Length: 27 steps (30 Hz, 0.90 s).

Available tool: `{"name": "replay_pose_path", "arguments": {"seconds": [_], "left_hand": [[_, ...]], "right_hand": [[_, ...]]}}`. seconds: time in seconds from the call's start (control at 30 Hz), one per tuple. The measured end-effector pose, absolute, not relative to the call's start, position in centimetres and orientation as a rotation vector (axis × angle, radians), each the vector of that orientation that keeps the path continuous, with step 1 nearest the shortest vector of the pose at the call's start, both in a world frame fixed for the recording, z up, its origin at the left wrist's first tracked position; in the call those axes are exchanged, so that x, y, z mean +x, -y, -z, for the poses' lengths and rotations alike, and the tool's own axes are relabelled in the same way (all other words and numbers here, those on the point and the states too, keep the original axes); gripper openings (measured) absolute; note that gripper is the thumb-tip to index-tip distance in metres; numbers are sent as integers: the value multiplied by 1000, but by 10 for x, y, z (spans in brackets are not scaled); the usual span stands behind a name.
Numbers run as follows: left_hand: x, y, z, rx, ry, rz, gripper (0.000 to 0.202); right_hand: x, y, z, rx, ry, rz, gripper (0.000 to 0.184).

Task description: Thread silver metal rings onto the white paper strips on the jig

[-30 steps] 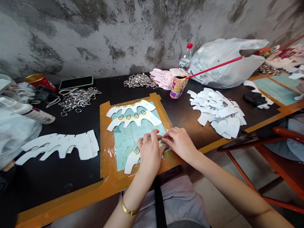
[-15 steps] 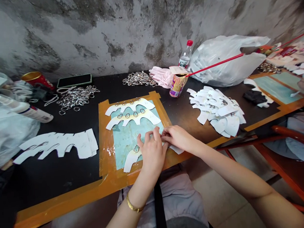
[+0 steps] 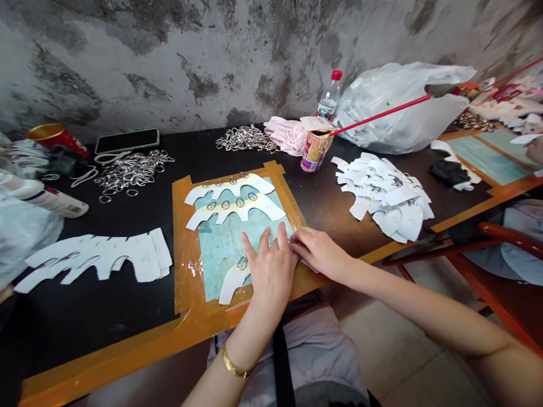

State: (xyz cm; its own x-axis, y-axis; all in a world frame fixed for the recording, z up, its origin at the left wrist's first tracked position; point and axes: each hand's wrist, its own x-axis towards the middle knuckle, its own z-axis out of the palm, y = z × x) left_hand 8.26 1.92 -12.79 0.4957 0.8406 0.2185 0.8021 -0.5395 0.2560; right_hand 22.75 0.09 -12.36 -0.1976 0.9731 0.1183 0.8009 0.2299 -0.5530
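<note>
My left hand [image 3: 272, 269] lies with fingers spread over a white scalloped strip [image 3: 231, 285], pressing on its middle. A metal ring [image 3: 242, 262] shows on the strip just left of the hand. At the right end of the strip, my right hand [image 3: 320, 252] is closed, fingertips together beside the left hand; what they pinch is hidden. Beneath is a teal sheet [image 3: 223, 244] edged with brown tape. Higher on the sheet lie two more white strips, an upper strip [image 3: 258, 184] and a lower strip [image 3: 271, 208], each with several metal rings along its top edge.
Stacked white strips [image 3: 144, 255] lie at left, below a ring pile [image 3: 134, 172] and a phone [image 3: 127, 141]. Farther back are another ring pile [image 3: 245, 139] and a cup [image 3: 315, 150] with a red stick. A heap of white strips [image 3: 387, 193] and another person's hand [image 3: 541, 151] are at right.
My left hand's fingers have spread and straightened a little over the strip. The right hand stays close beside it. The whole view has shifted slightly.
</note>
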Motion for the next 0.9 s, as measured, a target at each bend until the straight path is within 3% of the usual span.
{"name": "replay_pose_path", "arguments": {"seconds": [0.23,0.5,0.67,0.9], "left_hand": [[76,-19,122,2650,-1326,-397,59],[78,-43,126,2579,-1252,-532,41],[71,-44,123,2485,-1040,-636,23],[70,-40,118,2639,-957,-585,28]], "right_hand": [[220,20,146,-1644,1914,-337,13],[219,27,150,-1739,1825,-225,18],[220,26,153,-1695,1798,-279,16],[224,24,155,-1646,1748,-411,13]]}}
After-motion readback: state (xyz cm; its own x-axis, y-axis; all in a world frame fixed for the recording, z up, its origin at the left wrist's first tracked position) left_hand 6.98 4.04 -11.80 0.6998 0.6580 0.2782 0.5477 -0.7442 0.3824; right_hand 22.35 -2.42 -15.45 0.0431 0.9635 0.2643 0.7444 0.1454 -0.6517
